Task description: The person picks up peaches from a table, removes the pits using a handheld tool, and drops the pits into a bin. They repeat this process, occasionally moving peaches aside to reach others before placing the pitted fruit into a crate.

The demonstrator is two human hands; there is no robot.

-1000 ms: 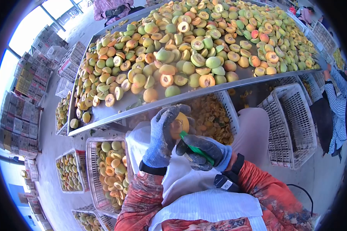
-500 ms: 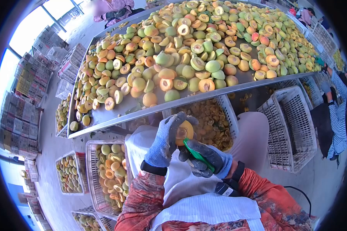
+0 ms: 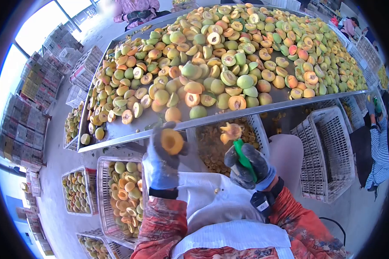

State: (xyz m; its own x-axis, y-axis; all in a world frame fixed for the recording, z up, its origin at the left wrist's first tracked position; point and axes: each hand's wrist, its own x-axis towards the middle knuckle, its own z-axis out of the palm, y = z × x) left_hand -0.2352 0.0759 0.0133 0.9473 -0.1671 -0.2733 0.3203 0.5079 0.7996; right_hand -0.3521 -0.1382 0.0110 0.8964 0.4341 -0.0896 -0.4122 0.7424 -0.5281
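Note:
My left hand (image 3: 163,157), in a dusty blue-grey glove, holds a peach half (image 3: 172,141) with its hollowed orange cut side facing up. To the right, my gloved right hand (image 3: 251,166) is closed round a green-handled tool (image 3: 245,160). A ragged piece of peach flesh (image 3: 231,132) is at the tool's far end; the blade itself is hidden. Both hands are apart, above my apron-covered lap and in front of the metal table (image 3: 160,131). Below and between them stands a crate of scraps (image 3: 257,125).
Halved peaches (image 3: 203,82) are heaped on the table. At my left are a crate of peach halves (image 3: 100,190) and another fruit crate (image 3: 90,190). White crates (image 3: 328,151) stand at the right, near a person in a checked sleeve (image 3: 380,146). Another person (image 3: 136,11) is across the table.
My hands have moved apart: the left went left with the peach half, the right went right with the tool. A torn piece of flesh now shows at the tool's end.

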